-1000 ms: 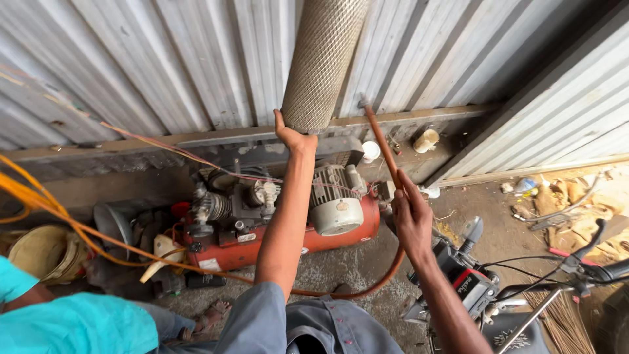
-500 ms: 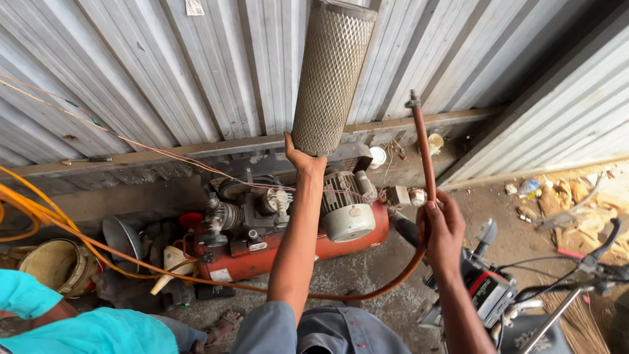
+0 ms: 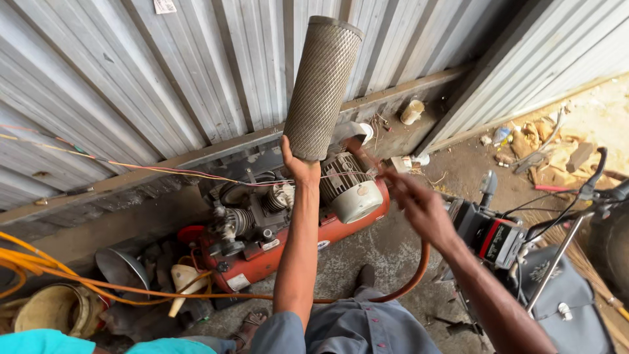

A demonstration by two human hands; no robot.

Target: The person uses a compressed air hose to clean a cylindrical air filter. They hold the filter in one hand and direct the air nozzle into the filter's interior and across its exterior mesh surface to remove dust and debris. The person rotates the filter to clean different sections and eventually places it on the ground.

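The left hand [image 3: 300, 165], arm raised, is clamped on the bottom rim of the upright mesh filter cylinder [image 3: 322, 86], held at 12 o'clock above the red compressor [image 3: 295, 229]. The right hand [image 3: 419, 206], blurred, is closed around the orange hose [image 3: 419, 272] at 3 o'clock. A small white paper label [image 3: 164, 6] sits on the corrugated wall [image 3: 131, 85] at 11 o'clock; since the earlier frame, the hose tip has dropped toward the cylinder base.

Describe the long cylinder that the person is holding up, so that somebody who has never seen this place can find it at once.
Look at the corrugated metal wall and the red air compressor on the ground below it. Just above the compressor, the left hand grips the bottom end of a tall grey cylinder, raised against the wall. Only it has a fine perforated mesh skin and a capped top.
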